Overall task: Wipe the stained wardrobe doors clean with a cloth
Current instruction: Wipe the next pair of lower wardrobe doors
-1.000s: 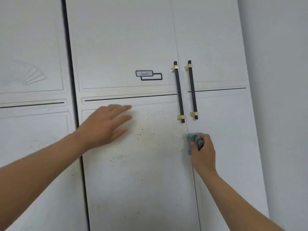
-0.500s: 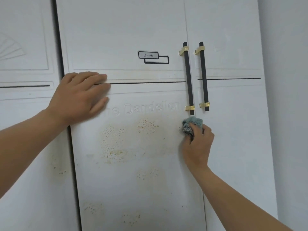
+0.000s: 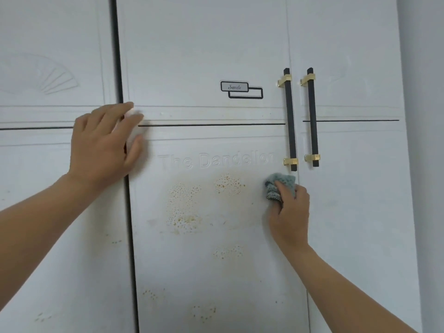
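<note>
The white middle wardrobe door (image 3: 204,260) fills the view, with yellowish-brown speckled stains (image 3: 183,207) below the raised lettering and more patches lower down. My right hand (image 3: 289,212) grips a bunched teal cloth (image 3: 280,186) and holds it against this door near its right edge, just under the black handle (image 3: 289,118). My left hand (image 3: 105,145) lies flat with straight fingers across the dark gap between the left door (image 3: 55,236) and the middle door, at the height of the black groove line.
A second black handle (image 3: 312,116) with gold brackets is on the right door (image 3: 355,212). A small label sticker (image 3: 240,89) sits above the groove. The left door carries faint specks low down. A grey wall (image 3: 425,164) borders the wardrobe on the right.
My left hand has moved up and left from the stained panel to the door's left edge. My right hand with the cloth stays just below the handle.
</note>
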Available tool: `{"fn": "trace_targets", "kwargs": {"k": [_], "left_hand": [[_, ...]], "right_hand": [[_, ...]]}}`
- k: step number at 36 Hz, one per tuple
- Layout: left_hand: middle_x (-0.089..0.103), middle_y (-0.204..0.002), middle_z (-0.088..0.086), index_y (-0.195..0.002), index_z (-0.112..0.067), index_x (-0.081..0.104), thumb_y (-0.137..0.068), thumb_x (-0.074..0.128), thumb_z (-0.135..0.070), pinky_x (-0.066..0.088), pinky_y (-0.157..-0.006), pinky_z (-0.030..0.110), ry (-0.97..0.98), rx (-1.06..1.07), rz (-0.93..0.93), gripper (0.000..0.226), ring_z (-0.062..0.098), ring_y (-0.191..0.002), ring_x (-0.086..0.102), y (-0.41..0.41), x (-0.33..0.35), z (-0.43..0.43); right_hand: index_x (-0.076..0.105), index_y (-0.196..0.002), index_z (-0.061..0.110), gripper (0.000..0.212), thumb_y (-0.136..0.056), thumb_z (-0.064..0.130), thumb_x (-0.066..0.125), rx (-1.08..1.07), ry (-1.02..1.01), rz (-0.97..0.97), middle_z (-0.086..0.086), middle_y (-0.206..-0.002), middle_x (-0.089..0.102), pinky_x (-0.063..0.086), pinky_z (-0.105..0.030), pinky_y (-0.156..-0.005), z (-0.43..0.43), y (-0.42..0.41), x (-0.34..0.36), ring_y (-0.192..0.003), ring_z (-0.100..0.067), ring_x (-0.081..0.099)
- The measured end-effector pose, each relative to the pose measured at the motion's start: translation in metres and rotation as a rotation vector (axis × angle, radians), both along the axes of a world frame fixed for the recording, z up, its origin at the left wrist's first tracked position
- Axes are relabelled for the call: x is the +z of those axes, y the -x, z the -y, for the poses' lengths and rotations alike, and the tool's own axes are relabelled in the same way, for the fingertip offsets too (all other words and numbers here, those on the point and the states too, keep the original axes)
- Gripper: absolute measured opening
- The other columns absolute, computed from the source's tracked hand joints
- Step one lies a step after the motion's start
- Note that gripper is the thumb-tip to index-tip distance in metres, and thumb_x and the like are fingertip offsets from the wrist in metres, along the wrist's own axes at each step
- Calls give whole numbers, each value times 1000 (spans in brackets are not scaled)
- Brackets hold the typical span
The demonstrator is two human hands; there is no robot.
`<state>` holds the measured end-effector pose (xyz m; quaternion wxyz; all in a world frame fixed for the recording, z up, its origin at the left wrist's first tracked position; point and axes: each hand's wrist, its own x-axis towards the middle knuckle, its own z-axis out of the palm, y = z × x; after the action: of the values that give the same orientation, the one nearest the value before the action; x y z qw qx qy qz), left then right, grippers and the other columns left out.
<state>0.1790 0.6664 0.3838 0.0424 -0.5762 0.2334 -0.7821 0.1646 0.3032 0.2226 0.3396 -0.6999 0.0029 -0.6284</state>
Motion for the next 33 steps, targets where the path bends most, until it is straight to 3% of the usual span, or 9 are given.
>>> {"fn": "trace_targets", "kwargs": {"k": [4,5,9,13,17,21,25,29,33], "left_hand": [[56,-150,9,-139,-14,61,-102,51,-32,40,-101,51,206,53,-61,42,37,-136,53,9,-32,-30],[54,-153,8,-142,-14,59,-103,50,-35,39,-103,51,243,81,-82,45,36,-140,50,10,-42,-38],[47,-159,8,-152,-15,49,-103,47,-42,35,-111,51,315,155,-158,56,32,-147,42,8,-70,-59],[42,-163,9,-155,-14,46,-101,41,-42,28,-118,53,340,146,-256,61,32,-151,36,8,-81,-47],[39,-164,9,-151,-18,49,-97,40,-43,19,-122,52,365,121,-367,61,30,-154,30,5,-83,-37],[40,-164,11,-151,-15,51,-98,40,-39,19,-122,52,341,126,-300,59,32,-153,32,11,-79,-39],[38,-165,11,-153,-15,48,-97,41,-35,20,-122,52,356,139,-316,59,32,-154,30,8,-86,-37],[39,-165,12,-152,-14,49,-96,42,-33,22,-121,52,357,145,-301,60,32,-154,31,8,-87,-39],[39,-165,12,-153,-13,49,-95,42,-32,22,-122,53,359,135,-306,61,33,-154,31,9,-86,-37]], "right_hand": [[60,-135,12,42,-94,2,55,32,-230,-2,-12,-122,48,38,-32,-96,5,0,6,-114,-33,48],[59,-136,11,45,-93,1,56,14,-227,-29,-16,-125,48,39,-35,-97,3,1,7,-117,-35,46],[61,-134,5,52,-84,-8,61,-29,151,-26,-22,-128,50,49,-49,-92,-8,5,1,-118,-40,45],[56,-139,8,49,-92,-1,55,-9,-200,-46,-20,-129,48,40,-38,-99,-16,4,17,-117,-38,45],[62,-134,7,52,-84,-8,61,-30,114,8,-20,-124,52,47,-42,-94,-33,-2,13,-114,-38,48],[60,-134,6,51,-85,-6,58,-48,-123,16,-23,-127,50,46,-47,-94,-24,0,23,-113,-41,46],[64,-130,6,56,-76,-11,64,-80,187,34,-23,-127,50,47,-44,-87,-28,-4,9,-114,-42,46],[59,-136,8,52,-85,-3,54,-19,-68,34,-19,-132,47,39,-39,-102,-25,1,22,-121,-38,43],[59,-136,9,58,-80,10,43,-15,55,84,-18,-132,47,42,-42,-103,-31,6,47,-121,-35,46]]}}
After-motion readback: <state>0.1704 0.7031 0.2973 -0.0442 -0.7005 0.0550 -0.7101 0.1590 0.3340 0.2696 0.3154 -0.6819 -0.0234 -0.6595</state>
